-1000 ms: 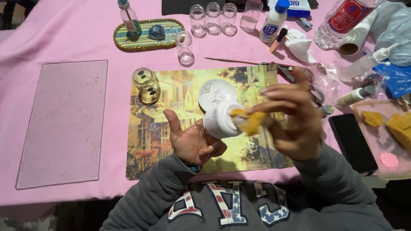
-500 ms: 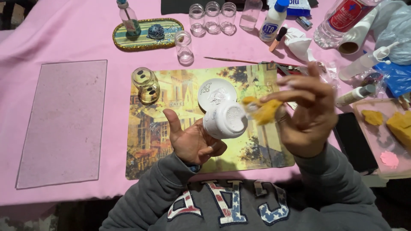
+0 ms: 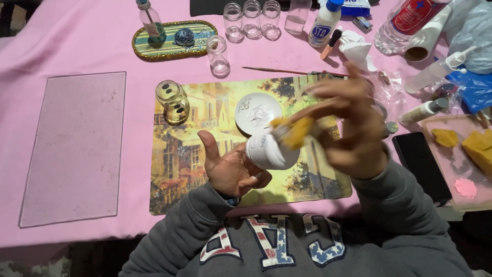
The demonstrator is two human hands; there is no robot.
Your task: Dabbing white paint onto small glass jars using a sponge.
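Pink tablecloth (image 3: 92, 46) across the whole view; room beyond not seen. Frosted glass sheet (image 3: 74, 149) lying flat at 9 o'clock. Painted street-scene placemat (image 3: 179, 174) at centre, under both hands.

Right hand (image 3: 353, 136) raised at about 3 o'clock of the mat, motion-blurred, fingers pinched together on a yellow sponge (image 3: 297, 132). Left hand (image 3: 230, 172) low at 6 o'clock, palm up, thumb free, fingers curled round a small white-coated jar (image 3: 269, 151).

Key relation: jar lying tilted in the left palm, long axis running from 7 toward 1 o'clock, upper end pointing at the sponge. Sponge at 1 o'clock of the jar, touching or just short of it; blur hides the contact. Right hand the nearer to the sponge, left to the jar.

White saucer (image 3: 258, 110) with paint smears just beyond, at 12 o'clock. Clear jar with dark spots (image 3: 173, 102) at 10 o'clock. Oval striped tray (image 3: 169, 43), empty glass jars (image 3: 251, 18), thin paintbrush (image 3: 287, 71) along the far edge. Dark phone (image 3: 420, 164) at 3 o'clock.
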